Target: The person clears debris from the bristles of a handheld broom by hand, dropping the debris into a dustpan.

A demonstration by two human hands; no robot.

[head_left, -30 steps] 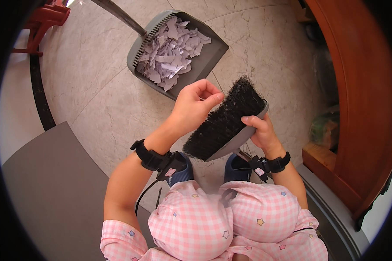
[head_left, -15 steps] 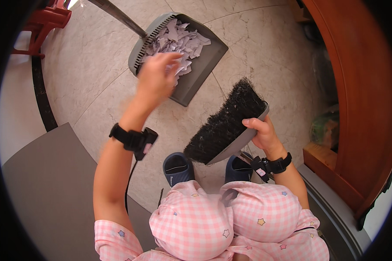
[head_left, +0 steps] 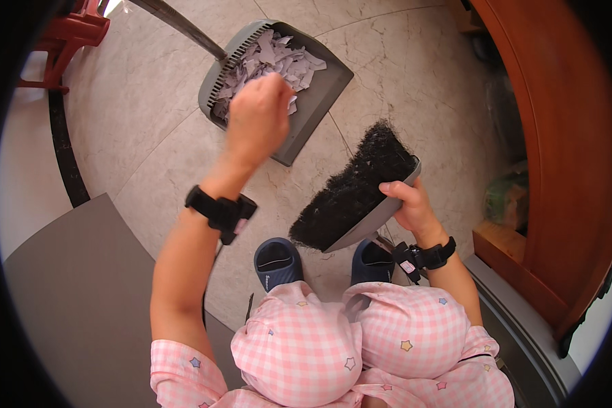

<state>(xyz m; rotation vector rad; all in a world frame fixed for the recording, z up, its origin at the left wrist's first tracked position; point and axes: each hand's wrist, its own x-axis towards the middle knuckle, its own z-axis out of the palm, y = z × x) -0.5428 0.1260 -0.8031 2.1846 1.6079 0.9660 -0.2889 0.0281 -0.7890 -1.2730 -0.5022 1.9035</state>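
Observation:
My left hand (head_left: 258,109) is over the grey dustpan (head_left: 319,109), in front of the pile of torn paper scraps (head_left: 306,68). Its fingers are curled together and slightly blurred; whether they hold anything is hidden. My right hand (head_left: 411,204) grips the grey back of the broom head (head_left: 370,224), thumb over the edge, with the black bristles (head_left: 350,183) turned up. The broom's pole runs down toward my feet, partly hidden.
A red plastic stool (head_left: 61,47) stands at the upper left. A grey panel (head_left: 68,272) lies at the lower left. A wooden cabinet (head_left: 557,170) lines the right side, with bags beside it. My feet in blue slippers (head_left: 279,265) are below the broom.
My left hand has moved from the bristles up and left to above the dustpan, and its fingers have curled further since half a second ago. The broom head has barely moved.

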